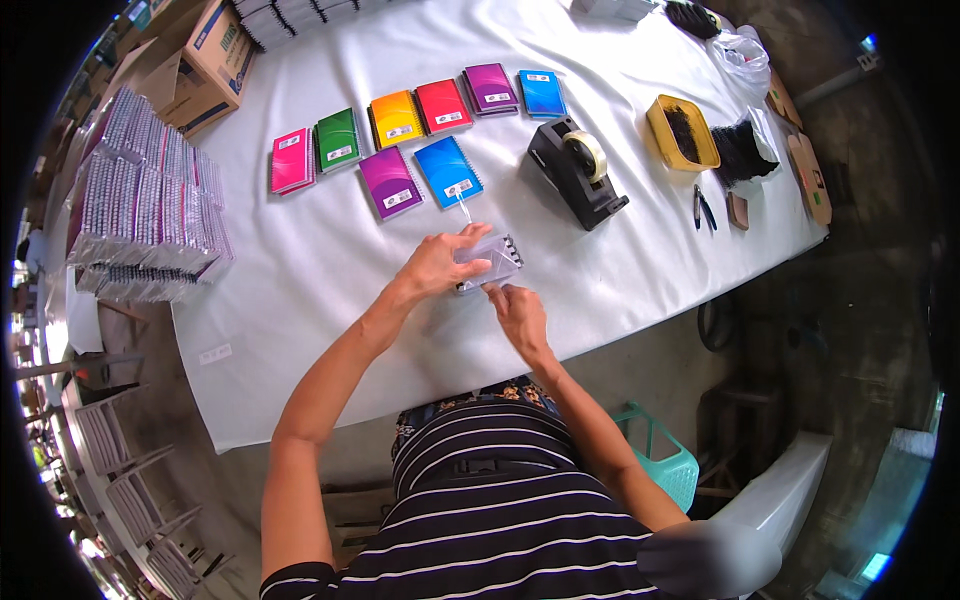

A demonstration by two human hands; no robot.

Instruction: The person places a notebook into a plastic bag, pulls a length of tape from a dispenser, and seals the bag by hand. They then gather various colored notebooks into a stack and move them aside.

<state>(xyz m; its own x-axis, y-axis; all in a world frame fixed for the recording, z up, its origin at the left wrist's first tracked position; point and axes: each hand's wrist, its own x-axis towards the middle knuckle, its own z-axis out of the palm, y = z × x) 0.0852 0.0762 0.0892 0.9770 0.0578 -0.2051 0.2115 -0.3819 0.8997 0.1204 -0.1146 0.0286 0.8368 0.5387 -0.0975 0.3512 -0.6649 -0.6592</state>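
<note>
A small clear plastic-covered pack [496, 262] with black coils along its right edge lies on the white-covered table in front of me. My left hand [445, 260] rests over its left side, thumb and forefinger spread apart, the thumb on the plastic. At the near edge of the pack, my right hand [521, 318] has its fingers pinched together; exactly what they grip is partly hidden. Just beyond lies a blue spiral notebook [447, 168], with a thin whitish strip [463, 207] at its near edge. A purple notebook [390, 183] is to its left.
More coloured notebooks, such as a red one [443, 105], lie farther back. To the right are a black tape dispenser [570, 170], a yellow tub [700, 140] of black pieces and pliers [704, 210]. Tall notebook stacks [150, 200] and a cardboard box [205, 65] stand left.
</note>
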